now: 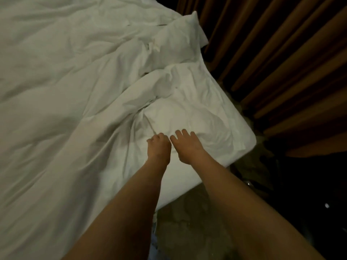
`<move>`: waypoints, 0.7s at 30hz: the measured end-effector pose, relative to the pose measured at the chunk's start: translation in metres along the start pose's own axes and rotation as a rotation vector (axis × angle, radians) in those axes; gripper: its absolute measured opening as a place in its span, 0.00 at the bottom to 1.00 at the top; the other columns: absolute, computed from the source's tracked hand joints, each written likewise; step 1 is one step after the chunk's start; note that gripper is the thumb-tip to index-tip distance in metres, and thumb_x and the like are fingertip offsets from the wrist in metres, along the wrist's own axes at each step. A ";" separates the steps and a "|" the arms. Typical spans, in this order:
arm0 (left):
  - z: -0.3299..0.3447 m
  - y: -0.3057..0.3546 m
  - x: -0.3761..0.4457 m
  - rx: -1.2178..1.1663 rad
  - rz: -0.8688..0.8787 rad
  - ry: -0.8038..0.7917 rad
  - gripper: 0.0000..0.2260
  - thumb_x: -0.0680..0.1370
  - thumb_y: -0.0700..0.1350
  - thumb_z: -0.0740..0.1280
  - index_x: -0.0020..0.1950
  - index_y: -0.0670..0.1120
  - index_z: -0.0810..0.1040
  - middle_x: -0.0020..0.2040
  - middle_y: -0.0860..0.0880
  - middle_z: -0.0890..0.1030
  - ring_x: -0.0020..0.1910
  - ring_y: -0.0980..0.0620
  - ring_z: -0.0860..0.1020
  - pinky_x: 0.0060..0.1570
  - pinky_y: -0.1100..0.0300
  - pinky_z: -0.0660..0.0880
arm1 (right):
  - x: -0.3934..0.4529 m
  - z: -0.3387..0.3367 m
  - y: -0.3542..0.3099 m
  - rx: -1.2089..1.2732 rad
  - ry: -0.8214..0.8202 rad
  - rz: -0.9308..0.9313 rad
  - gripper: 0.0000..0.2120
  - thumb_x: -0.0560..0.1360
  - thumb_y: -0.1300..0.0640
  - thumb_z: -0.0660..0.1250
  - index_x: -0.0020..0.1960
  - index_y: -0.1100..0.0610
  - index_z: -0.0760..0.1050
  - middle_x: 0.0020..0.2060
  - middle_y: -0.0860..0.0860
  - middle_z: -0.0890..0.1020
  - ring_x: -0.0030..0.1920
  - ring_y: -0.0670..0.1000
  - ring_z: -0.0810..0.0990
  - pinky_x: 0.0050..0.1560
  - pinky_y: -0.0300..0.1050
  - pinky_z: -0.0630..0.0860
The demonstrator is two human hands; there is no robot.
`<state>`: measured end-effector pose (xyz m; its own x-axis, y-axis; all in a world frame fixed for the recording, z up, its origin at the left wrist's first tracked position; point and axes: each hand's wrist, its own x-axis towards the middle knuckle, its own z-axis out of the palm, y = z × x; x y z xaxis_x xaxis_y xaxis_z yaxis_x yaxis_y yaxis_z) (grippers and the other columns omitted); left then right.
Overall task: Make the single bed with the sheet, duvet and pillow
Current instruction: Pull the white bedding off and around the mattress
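A white duvet (62, 94) lies rumpled over most of the bed, its edge bunched along a diagonal. The white sheet (202, 117) shows wrinkled over the bed's near right corner. A white pillow (182, 36) lies at the far right edge of the bed. My left hand (159, 147) rests on the bedding with its fingers curled into a fold where duvet and sheet meet. My right hand (185, 145) lies flat beside it on the sheet, fingers spread.
Brown pleated curtains (281, 62) hang close along the right side of the bed. A dim patterned floor (191, 218) shows below the bed corner, between my forearms. The area at the lower right is dark.
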<state>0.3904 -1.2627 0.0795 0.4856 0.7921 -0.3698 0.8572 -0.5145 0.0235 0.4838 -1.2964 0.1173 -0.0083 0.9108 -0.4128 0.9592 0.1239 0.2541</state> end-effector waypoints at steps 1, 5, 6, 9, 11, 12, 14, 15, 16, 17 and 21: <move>-0.002 0.005 0.017 -0.004 -0.022 0.000 0.21 0.76 0.42 0.67 0.67 0.40 0.66 0.62 0.43 0.71 0.61 0.45 0.71 0.61 0.53 0.69 | 0.014 0.004 0.014 -0.002 0.000 -0.015 0.28 0.75 0.60 0.65 0.71 0.57 0.59 0.69 0.57 0.64 0.68 0.57 0.64 0.63 0.51 0.65; 0.004 0.025 0.081 -0.038 -0.082 0.037 0.25 0.76 0.43 0.67 0.70 0.39 0.63 0.65 0.44 0.68 0.62 0.46 0.69 0.62 0.52 0.68 | 0.065 0.033 0.056 0.009 -0.050 -0.049 0.31 0.73 0.60 0.67 0.72 0.57 0.57 0.69 0.57 0.63 0.68 0.58 0.64 0.65 0.53 0.64; 0.011 0.031 0.095 -0.035 -0.097 0.041 0.26 0.76 0.44 0.68 0.70 0.39 0.63 0.65 0.44 0.67 0.62 0.46 0.69 0.62 0.52 0.67 | 0.077 0.042 0.064 0.003 -0.065 -0.056 0.32 0.73 0.60 0.67 0.72 0.57 0.57 0.69 0.57 0.63 0.68 0.58 0.63 0.65 0.54 0.64; 0.034 0.051 0.125 -0.022 -0.122 -0.026 0.29 0.75 0.46 0.68 0.71 0.40 0.61 0.67 0.43 0.65 0.64 0.45 0.68 0.64 0.52 0.66 | 0.110 0.072 0.085 0.009 -0.100 -0.102 0.33 0.73 0.60 0.67 0.73 0.59 0.55 0.70 0.58 0.61 0.69 0.60 0.62 0.66 0.56 0.63; 0.050 0.067 0.143 -0.004 -0.147 -0.072 0.34 0.76 0.48 0.68 0.75 0.40 0.54 0.71 0.42 0.60 0.69 0.43 0.63 0.69 0.49 0.61 | 0.127 0.091 0.100 0.000 -0.137 -0.140 0.36 0.74 0.58 0.68 0.75 0.59 0.52 0.72 0.60 0.57 0.71 0.62 0.59 0.68 0.59 0.61; 0.057 0.074 0.152 0.009 -0.162 -0.105 0.37 0.76 0.49 0.67 0.76 0.40 0.49 0.74 0.41 0.56 0.72 0.42 0.58 0.71 0.47 0.57 | 0.135 0.101 0.107 0.004 -0.166 -0.151 0.38 0.74 0.56 0.68 0.76 0.59 0.50 0.73 0.60 0.55 0.72 0.63 0.56 0.68 0.62 0.59; 0.070 0.086 0.175 0.024 -0.203 -0.127 0.40 0.77 0.48 0.66 0.77 0.41 0.43 0.76 0.41 0.49 0.75 0.41 0.50 0.73 0.44 0.50 | 0.152 0.124 0.122 -0.012 -0.199 -0.160 0.41 0.75 0.54 0.68 0.77 0.58 0.44 0.74 0.60 0.52 0.73 0.65 0.53 0.68 0.66 0.58; 0.078 0.092 0.187 0.026 -0.219 -0.119 0.40 0.77 0.47 0.66 0.77 0.41 0.42 0.77 0.41 0.47 0.76 0.41 0.48 0.73 0.43 0.48 | 0.160 0.135 0.127 -0.045 -0.207 -0.173 0.43 0.75 0.54 0.68 0.77 0.59 0.42 0.74 0.61 0.51 0.73 0.67 0.53 0.67 0.68 0.58; 0.084 0.097 0.197 0.019 -0.224 -0.128 0.40 0.77 0.47 0.66 0.77 0.41 0.41 0.77 0.41 0.46 0.76 0.41 0.48 0.73 0.43 0.48 | 0.165 0.145 0.131 -0.081 -0.230 -0.187 0.43 0.75 0.54 0.67 0.77 0.59 0.40 0.74 0.62 0.50 0.73 0.68 0.52 0.66 0.69 0.57; 0.092 0.103 0.205 0.019 -0.229 -0.129 0.40 0.77 0.47 0.65 0.77 0.41 0.40 0.77 0.41 0.46 0.76 0.42 0.49 0.73 0.43 0.49 | 0.169 0.156 0.132 -0.109 -0.276 -0.191 0.43 0.76 0.54 0.66 0.77 0.60 0.39 0.74 0.63 0.50 0.72 0.69 0.52 0.66 0.70 0.57; 0.133 0.110 0.237 -0.019 -0.227 0.053 0.36 0.68 0.52 0.74 0.72 0.41 0.68 0.67 0.43 0.73 0.64 0.46 0.73 0.61 0.46 0.71 | 0.195 0.197 0.129 -0.107 -0.244 -0.099 0.36 0.63 0.46 0.74 0.68 0.58 0.72 0.58 0.62 0.77 0.55 0.64 0.77 0.49 0.64 0.75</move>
<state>0.5770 -1.1755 -0.1287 0.2876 0.9032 -0.3186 0.9483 -0.3151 -0.0370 0.6617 -1.1806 -0.1022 -0.0195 0.7719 -0.6355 0.9216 0.2602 0.2878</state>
